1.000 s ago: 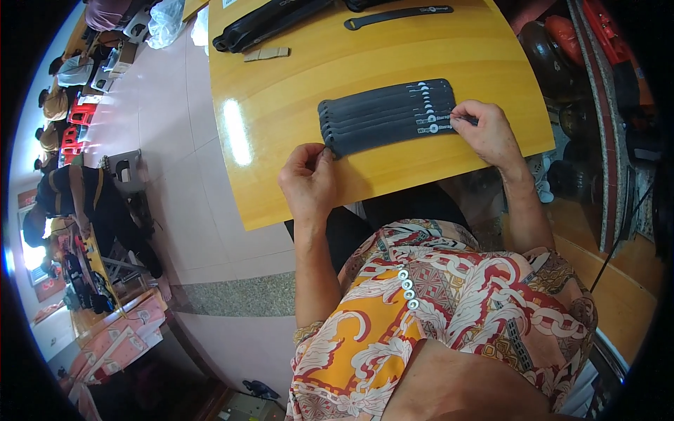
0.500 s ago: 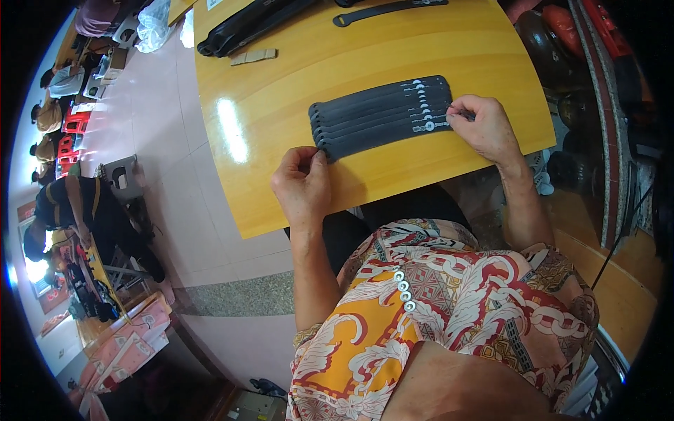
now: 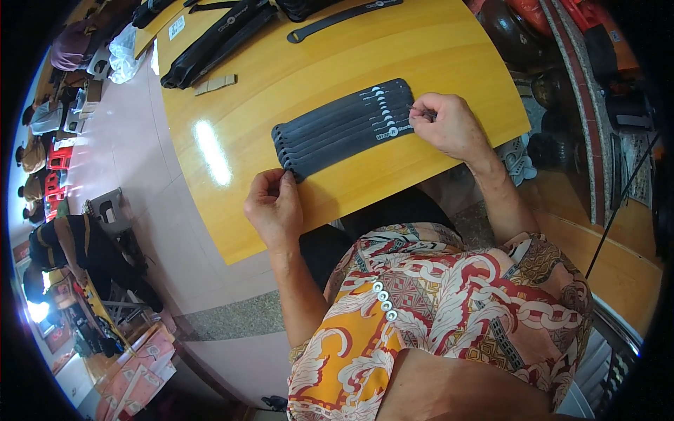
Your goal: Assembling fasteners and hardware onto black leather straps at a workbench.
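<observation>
- Viewing from my head camera: a yellow wooden table (image 3: 435,56) fills the upper half of the frame, its near edge running from 7 to 3 o'clock.
- Straps (image 3: 344,126): a fanned row of flat black strips with pale markings near one end, lying on the table just above centre, overlapping side by side, long axis from 8 to 2 o'clock.
- Left hand (image 3: 274,207): at the 8 o'clock end of the straps, fingers curled, thumb and fingertips pinching the end of the nearest strap.
- Right hand (image 3: 449,126): at the 2 o'clock end of the straps, fingers bent, tips pressed onto the strap ends in a pinch; I cannot tell how many it grips.
- Single strap (image 3: 344,19): one long black strip, lying apart at 12 o'clock.
- Black bundles (image 3: 217,38): longer dark pieces stacked at 11 o'clock, well apart from my hands.
- Small tan blocks (image 3: 214,84): just below those bundles, at 10 o'clock.
- Patterned shirt (image 3: 435,309): orange, red and white, at 6 o'clock.
- Seated person (image 3: 84,245): on the floor at 8 o'clock, far from the table.
</observation>
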`<control>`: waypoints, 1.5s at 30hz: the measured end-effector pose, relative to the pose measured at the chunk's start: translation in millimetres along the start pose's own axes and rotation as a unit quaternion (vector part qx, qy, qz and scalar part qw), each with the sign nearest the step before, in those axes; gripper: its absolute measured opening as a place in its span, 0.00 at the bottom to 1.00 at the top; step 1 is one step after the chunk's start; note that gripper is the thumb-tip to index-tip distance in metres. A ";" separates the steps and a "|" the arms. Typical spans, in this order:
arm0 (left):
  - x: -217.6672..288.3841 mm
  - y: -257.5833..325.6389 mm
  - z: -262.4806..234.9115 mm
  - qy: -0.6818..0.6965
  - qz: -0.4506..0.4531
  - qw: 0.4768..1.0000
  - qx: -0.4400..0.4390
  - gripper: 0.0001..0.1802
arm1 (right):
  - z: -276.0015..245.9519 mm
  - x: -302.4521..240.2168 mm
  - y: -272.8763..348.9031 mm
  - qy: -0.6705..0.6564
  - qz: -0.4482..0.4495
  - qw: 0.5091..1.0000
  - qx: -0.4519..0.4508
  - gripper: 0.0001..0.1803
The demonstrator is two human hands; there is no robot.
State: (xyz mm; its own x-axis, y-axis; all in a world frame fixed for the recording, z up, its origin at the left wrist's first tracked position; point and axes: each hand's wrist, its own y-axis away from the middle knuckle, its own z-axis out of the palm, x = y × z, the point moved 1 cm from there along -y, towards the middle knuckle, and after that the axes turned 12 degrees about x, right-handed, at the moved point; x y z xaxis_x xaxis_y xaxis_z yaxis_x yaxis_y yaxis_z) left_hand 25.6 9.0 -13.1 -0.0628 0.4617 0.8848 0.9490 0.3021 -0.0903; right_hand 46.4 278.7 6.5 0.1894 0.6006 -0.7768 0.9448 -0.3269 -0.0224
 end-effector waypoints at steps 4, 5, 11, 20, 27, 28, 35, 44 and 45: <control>2.2 -0.2 -1.6 -0.012 -0.021 1.000 -0.002 0.04 | 0.9 -2.8 -0.6 0.002 0.009 1.000 0.004 0.06; 2.8 -0.2 -1.4 -0.015 -0.015 1.000 -0.001 0.04 | 0.6 -2.3 -0.7 0.009 0.006 1.000 0.009 0.06; 2.2 -1.8 -0.9 -0.023 -0.009 1.000 0.001 0.05 | 5.4 -5.2 0.2 0.060 -0.027 0.997 0.037 0.05; -1.1 -20.7 -5.5 -0.109 -0.045 0.991 -0.065 0.09 | 5.7 -3.1 -3.6 0.088 -0.038 0.995 0.033 0.09; -11.8 -15.3 -12.2 0.034 -0.046 0.997 -0.059 0.08 | -10.1 -25.6 -19.5 0.157 -0.061 0.986 0.014 0.07; -13.7 -12.5 -13.4 0.034 -0.045 0.997 -0.054 0.08 | -6.6 -27.1 -25.9 0.155 -0.065 0.986 0.014 0.07; -10.5 -4.9 -12.5 0.053 -0.006 0.999 -0.008 0.07 | 50.0 -42.7 -124.8 0.256 -0.323 0.905 0.102 0.08; -24.8 -3.8 -13.4 0.083 0.012 0.996 0.016 0.07 | 71.1 -25.6 -141.2 0.360 -0.294 0.879 0.106 0.12; -27.6 -3.0 -13.7 0.091 0.038 0.995 0.017 0.06 | 64.5 -26.2 -135.3 0.358 -0.295 0.880 0.104 0.12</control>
State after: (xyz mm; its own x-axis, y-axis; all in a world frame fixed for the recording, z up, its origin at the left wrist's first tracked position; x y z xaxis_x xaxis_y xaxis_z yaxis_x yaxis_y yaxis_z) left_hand 28.6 -16.1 -31.0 0.0677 0.3270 0.9426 0.9378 0.3017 -0.1720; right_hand -103.6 260.2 -10.7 -0.1272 0.9919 0.0034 0.8802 0.1145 -0.4606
